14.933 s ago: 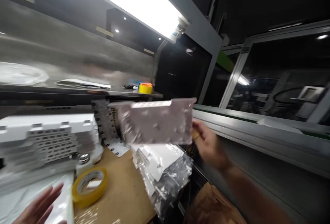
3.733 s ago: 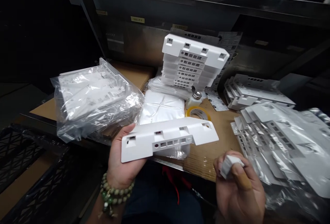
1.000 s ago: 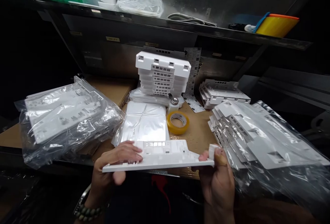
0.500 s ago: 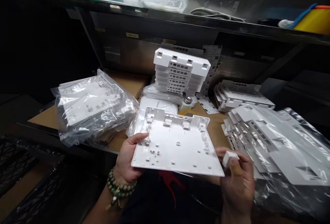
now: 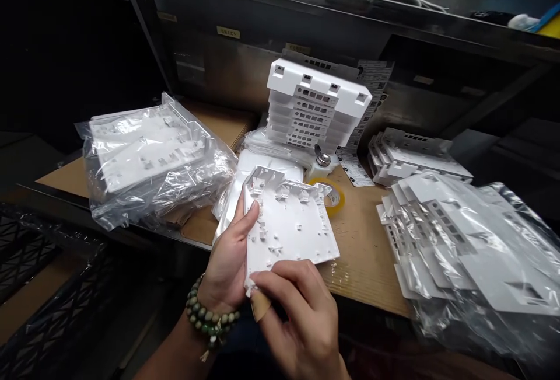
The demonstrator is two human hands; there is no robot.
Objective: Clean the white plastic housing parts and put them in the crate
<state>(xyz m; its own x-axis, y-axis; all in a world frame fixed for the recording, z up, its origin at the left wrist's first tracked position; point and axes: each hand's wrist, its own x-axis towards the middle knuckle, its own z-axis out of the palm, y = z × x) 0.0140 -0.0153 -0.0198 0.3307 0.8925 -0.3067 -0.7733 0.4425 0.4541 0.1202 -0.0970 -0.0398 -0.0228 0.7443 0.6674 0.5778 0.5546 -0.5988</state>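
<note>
My left hand (image 5: 230,263) is closed on the left side of a white plastic housing panel (image 5: 289,225), thumb on its inner face. The panel is tilted, its inside with clips and small posts facing up. At the panel's lower left corner, my right hand (image 5: 301,316) is closed in a pinch. A small white piece (image 5: 249,285) shows at its fingertips, mostly hidden. A tan bandage (image 5: 261,305) covers part of the right thumb. Beyond the panel stand a roll of tape (image 5: 336,198) and a bottle with a metal flip lid (image 5: 322,158).
Bagged white panels (image 5: 149,158) lie at the left, and more bagged panels (image 5: 459,240) at the right. A stack of white housings (image 5: 319,105) rises at the back, with another stack (image 5: 420,155) right of it. A shelf edge (image 5: 280,0) runs overhead. Cardboard (image 5: 367,251) covers the bench.
My right hand has moved left from the panel's right side to its lower left corner, carrying the small white piece. The panel has turned in my left hand, and the view has shifted.
</note>
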